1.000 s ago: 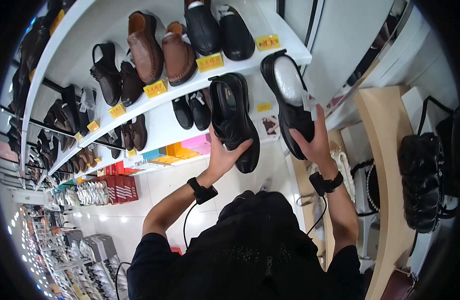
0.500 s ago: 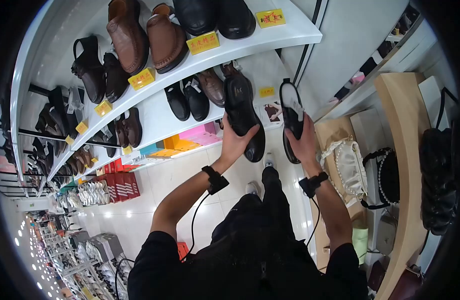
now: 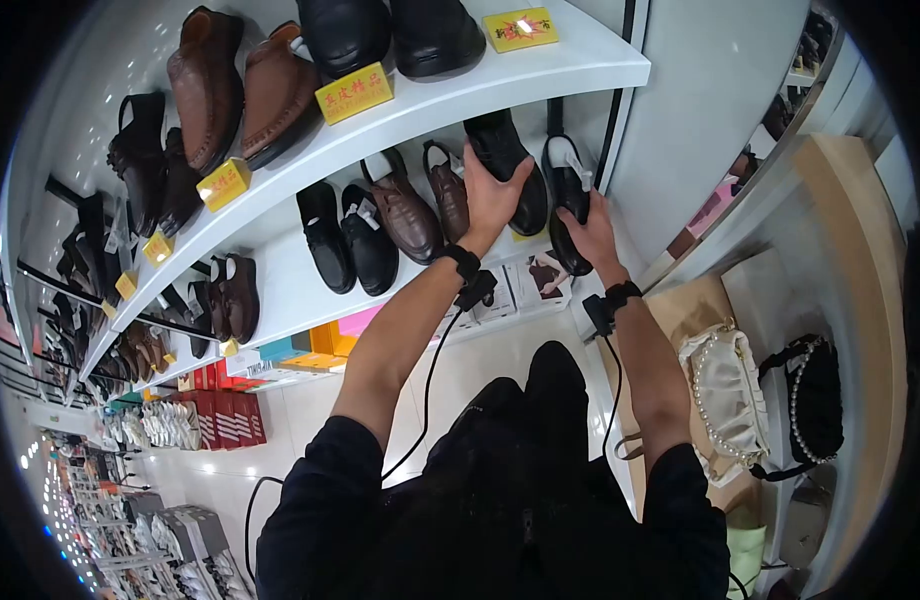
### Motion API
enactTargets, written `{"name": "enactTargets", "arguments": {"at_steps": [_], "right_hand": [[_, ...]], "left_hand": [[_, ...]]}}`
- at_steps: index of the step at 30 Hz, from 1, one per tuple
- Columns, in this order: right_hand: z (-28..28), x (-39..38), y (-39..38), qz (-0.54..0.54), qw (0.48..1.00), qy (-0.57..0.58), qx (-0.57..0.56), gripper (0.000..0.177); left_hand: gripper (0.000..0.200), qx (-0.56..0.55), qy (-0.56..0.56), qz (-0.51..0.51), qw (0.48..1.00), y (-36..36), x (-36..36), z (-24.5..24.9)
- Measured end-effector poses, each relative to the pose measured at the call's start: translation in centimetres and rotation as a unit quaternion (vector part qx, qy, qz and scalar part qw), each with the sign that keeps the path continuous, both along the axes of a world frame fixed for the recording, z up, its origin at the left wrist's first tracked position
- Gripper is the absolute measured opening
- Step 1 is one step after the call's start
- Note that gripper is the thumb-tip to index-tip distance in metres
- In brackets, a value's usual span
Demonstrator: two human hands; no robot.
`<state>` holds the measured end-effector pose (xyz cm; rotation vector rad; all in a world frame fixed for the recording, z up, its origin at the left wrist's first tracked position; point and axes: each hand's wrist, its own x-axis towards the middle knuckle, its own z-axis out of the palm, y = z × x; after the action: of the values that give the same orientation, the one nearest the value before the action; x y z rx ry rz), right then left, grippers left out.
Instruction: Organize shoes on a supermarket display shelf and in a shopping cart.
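Observation:
My left hand point(image 3: 495, 195) is wrapped round a black shoe point(image 3: 510, 165) over the right part of the lower white shelf point(image 3: 285, 292). Its thumb lies across the shoe's upper. Just to the right, my right hand point(image 3: 592, 235) grips a second black shoe point(image 3: 568, 200), which has a white tag and a pale insole. Both shoes point toward me, side by side. A brown pair, with one brown shoe point(image 3: 405, 205) nearest, stands left of my left hand. Whether the held shoes touch the shelf is hard to tell.
The upper shelf point(image 3: 600, 65) overhangs the hands, bearing brown shoes point(image 3: 205, 95) and yellow signs point(image 3: 355, 92). At right, a wooden-edged shelf point(image 3: 860, 300) stands beside a white handbag point(image 3: 725, 395) and a black handbag point(image 3: 812, 400). Boxes point(image 3: 540, 280) sit below the lower shelf.
Both hands have moved up and forward with the two black shoes, in under the upper shelf. The view has shifted closer to the shelves, and the brown pair now shows more fully.

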<state>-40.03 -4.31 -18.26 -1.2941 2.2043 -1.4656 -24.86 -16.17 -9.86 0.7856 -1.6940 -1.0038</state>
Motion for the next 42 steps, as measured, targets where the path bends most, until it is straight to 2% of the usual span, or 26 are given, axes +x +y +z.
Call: {"name": "enactTargets", "arguments": {"at_steps": [2, 4, 6, 9, 14, 23, 26, 29, 33, 35, 36, 38, 40, 42], "right_hand": [[0.1, -0.8, -0.6, 0.026, 0.999, -0.034, 0.015, 0.081], [-0.9, -1.4, -1.1, 0.057, 0.996, -0.067, 0.034, 0.082], [-1.9, -1.1, -2.0, 0.043, 0.997, 0.067, 0.015, 0.077], [-2.4, -0.8, -2.7, 0.028, 0.997, 0.075, 0.021, 0.077], [-2.2, -0.9, -3.0, 0.024, 0.996, 0.060, 0.053, 0.078], [-2.2, -0.6, -3.0, 0.043, 0.998, 0.037, 0.016, 0.079], [-3.2, -1.6, -3.6, 0.058, 0.998, 0.030, -0.002, 0.073], [-2.1, -2.0, -4.0, 0.107, 0.994, -0.018, 0.000, 0.079], [-3.2, -2.5, -5.1, 0.101, 0.995, -0.015, -0.004, 0.081], [-4.1, -3.2, -6.0, 0.082, 0.995, 0.046, 0.019, 0.063], [-5.1, -3.7, -6.9, 0.085, 0.995, 0.046, 0.018, 0.063], [-7.3, -4.0, -8.6, 0.038, 0.991, 0.125, -0.009, 0.060], [-6.5, -4.0, -8.6, 0.029, 0.991, 0.134, -0.012, 0.060], [-4.9, -4.3, -8.7, 0.114, 0.990, -0.016, 0.077, 0.088]], "left_hand": [[0.105, -0.082, -0.042, 0.075, 0.993, -1.2, -1.2, -0.9], [0.107, -0.088, -0.047, 0.076, 0.992, -1.7, -2.0, -1.3], [0.109, -0.125, -0.080, 0.104, 0.984, -2.3, -2.7, -2.0], [0.109, -0.144, -0.119, 0.130, 0.974, -3.3, -3.3, -3.1], [0.109, -0.124, -0.133, 0.130, 0.975, -3.9, -3.7, -3.8], [0.109, -0.119, -0.126, 0.101, 0.980, -5.3, -4.1, -5.3], [0.107, -0.121, -0.118, 0.108, 0.980, -4.7, -4.0, -5.6], [0.106, -0.119, -0.098, 0.101, 0.983, -4.8, -4.1, -5.3], [0.107, -0.118, -0.117, 0.104, 0.981, -4.8, -4.0, -5.4], [0.107, -0.126, -0.110, 0.101, 0.981, -4.9, -3.9, -5.7], [0.107, -0.135, -0.101, 0.098, 0.981, -5.2, -3.9, -5.8], [0.108, -0.139, -0.105, 0.098, 0.980, -5.6, -3.7, -5.6], [0.108, -0.136, -0.105, 0.096, 0.980, -5.2, -3.8, -6.2], [0.108, -0.135, -0.096, 0.101, 0.981, -5.4, -3.7, -6.4]]}}
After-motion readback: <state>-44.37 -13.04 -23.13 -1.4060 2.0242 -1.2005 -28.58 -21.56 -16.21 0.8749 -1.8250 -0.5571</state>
